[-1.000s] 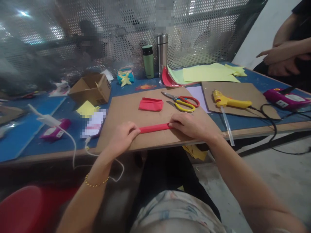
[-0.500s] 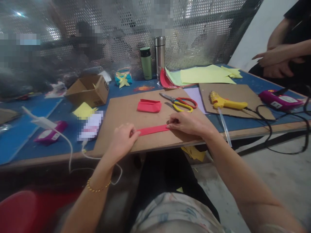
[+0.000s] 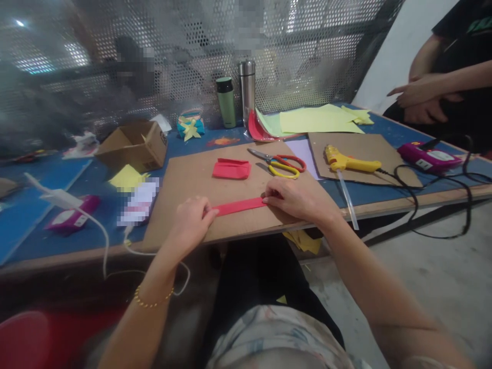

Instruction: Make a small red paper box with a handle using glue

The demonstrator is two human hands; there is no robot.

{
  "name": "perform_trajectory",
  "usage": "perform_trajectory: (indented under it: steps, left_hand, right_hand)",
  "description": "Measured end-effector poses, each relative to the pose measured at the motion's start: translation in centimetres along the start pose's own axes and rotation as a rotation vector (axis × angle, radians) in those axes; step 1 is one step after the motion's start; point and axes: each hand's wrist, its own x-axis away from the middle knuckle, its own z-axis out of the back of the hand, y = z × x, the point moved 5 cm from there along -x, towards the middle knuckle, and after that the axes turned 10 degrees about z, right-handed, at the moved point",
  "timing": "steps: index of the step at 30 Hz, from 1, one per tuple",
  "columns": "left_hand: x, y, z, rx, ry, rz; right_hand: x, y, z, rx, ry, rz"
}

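Note:
A narrow red paper strip (image 3: pixel 240 206) lies across the cardboard sheet (image 3: pixel 192 169) near the table's front edge. My left hand (image 3: pixel 194 218) pinches its left end, fingers closed. At the other end, my right hand (image 3: pixel 286 197) grips the strip between thumb and fingertips. Beyond the strip sits a folded red paper piece (image 3: pixel 231 169). Scissors (image 3: pixel 279 162) with one red and one yellow handle rest just past my right hand, their blades pointing left.
A yellow glue gun (image 3: pixel 351 163) lies on another cardboard piece at right, its black cord trailing off the edge. An open cardboard box (image 3: pixel 132 146) stands at left. Behind are a green tumbler (image 3: pixel 226 105), a steel flask (image 3: pixel 248 87) and yellow paper (image 3: pixel 319 120). A person's hands (image 3: pixel 423 97) show at right.
The view has shifted slightly, so the table things sit a little further left. Both hands still hold the red strip in the same place on the cardboard.

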Motion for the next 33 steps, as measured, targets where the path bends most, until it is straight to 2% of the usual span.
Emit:
perform_trajectory:
  steps: [6, 10, 14, 16, 18, 22, 28, 33]
  left_hand:
    - [-0.2, -0.5, -0.2, 0.005, -0.004, 0.033]
    - [-0.2, -0.7, -0.5, 0.011, 0.031, 0.004]
    - [0.7, 0.0, -0.2, -0.12, 0.225, -0.057]
    - [1.7, 1.1, 0.2, -0.254, 0.34, -0.137]
    - [2.7, 2.3, 0.2, -0.376, 0.394, -0.246]
    - [4.3, 3.5, -0.4, -0.484, 0.358, -0.389]
    - [5.8, 3.6, -1.0, -0.455, 0.328, -0.278]
    - [5.7, 5.7, -1.2, -0.476, 0.242, -0.269]
  right_hand:
    - [1.2, 0.0, 0.0, 0.032, 0.082, 0.03]
    - [1.8, -0.2, -0.1, 0.023, 0.181, 0.064]
    - [2.7, -0.3, 0.2, 0.126, 0.333, -0.007]
    - [3.2, -0.5, 0.2, 0.218, 0.356, -0.059]
    - [3.4, -0.8, 0.0, 0.296, 0.35, -0.096]
    - [3.7, -1.5, -0.1, 0.409, 0.346, -0.11]
    - [3.7, -1.9, -0.1, 0.497, 0.292, -0.111]
    - [3.5, -2.0, -0.1, 0.547, 0.249, -0.128]
